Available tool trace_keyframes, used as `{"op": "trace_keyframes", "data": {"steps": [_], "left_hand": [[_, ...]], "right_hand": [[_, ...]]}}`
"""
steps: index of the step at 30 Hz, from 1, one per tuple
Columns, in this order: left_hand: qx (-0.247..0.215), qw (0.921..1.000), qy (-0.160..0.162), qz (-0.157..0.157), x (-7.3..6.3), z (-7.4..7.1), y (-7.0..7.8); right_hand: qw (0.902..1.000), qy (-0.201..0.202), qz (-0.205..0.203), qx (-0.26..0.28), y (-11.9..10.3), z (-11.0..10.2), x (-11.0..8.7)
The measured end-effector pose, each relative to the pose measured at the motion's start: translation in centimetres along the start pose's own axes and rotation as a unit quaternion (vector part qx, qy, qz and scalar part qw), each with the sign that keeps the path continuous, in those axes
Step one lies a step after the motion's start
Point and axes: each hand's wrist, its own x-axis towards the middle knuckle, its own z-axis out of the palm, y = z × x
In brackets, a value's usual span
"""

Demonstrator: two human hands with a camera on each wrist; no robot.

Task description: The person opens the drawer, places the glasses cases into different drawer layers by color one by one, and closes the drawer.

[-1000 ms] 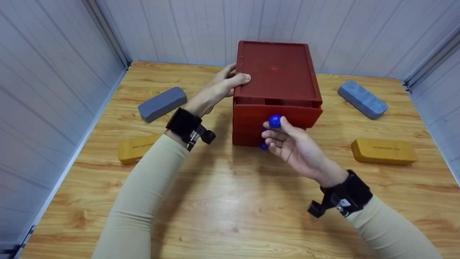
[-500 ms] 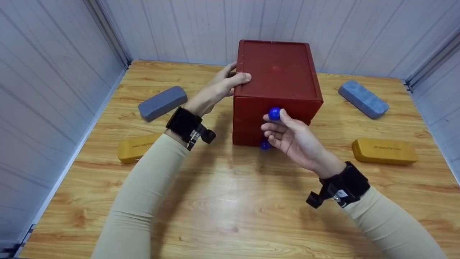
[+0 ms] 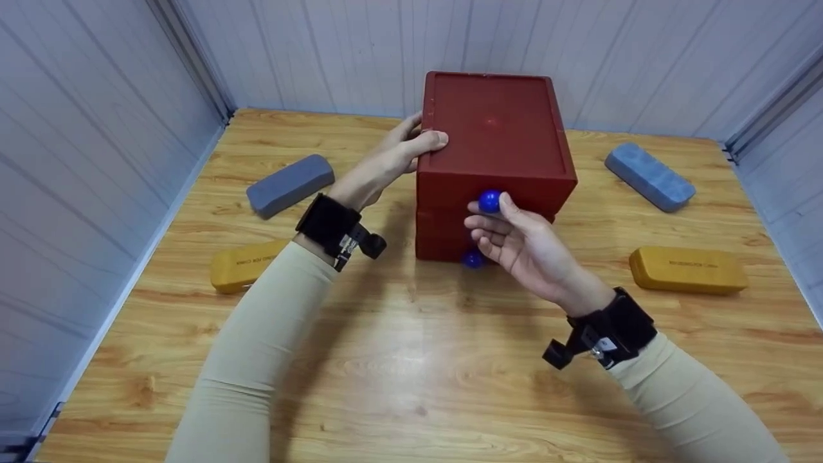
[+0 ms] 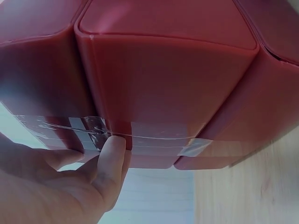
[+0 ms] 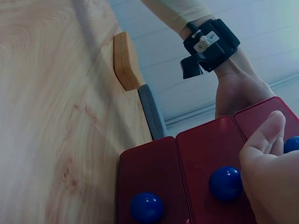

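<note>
Steadily, the red drawer box (image 3: 492, 145) stood on the desk (image 3: 386, 392) near the back wall (image 3: 360, 51). The right hand (image 3: 527, 257) had thumb and fingers pinched on the top blue knob (image 3: 489, 200), with the middle knob (image 5: 225, 183) just beside it and the bottom knob (image 3: 472, 260) below. The left hand (image 3: 395, 154) had its fingers stretched along the box's left side, thumb resting on top. Well apart, a grey case (image 3: 290, 185) and a yellow case (image 3: 247, 265) lay left of the box.

the right wrist view's right edge cuts off the top blue knob (image 5: 292, 144).
</note>
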Motion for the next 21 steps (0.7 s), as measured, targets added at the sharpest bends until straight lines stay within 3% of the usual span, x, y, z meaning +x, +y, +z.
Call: {"op": "trace_keyframes", "data": {"steps": [7, 15, 21], "left_hand": [[-0.01, 0.9998, 0.004, 0.017, 0.2, 0.2, -0.1], [-0.001, 0.9989, 0.04, 0.026, -0.3, 0.5, -1.2], [0.026, 0.993, 0.056, 0.1, -2.0, 0.3, -2.1]], "right_hand": [[0.9994, -0.003, -0.009, -0.032, 0.0, -0.2, 0.1], [0.9894, -0.007, 0.015, -0.144, -0.2, -1.2, -0.7], [0.9817, -0.033, 0.015, -0.187, -0.6, -2.7, -1.6]]}}
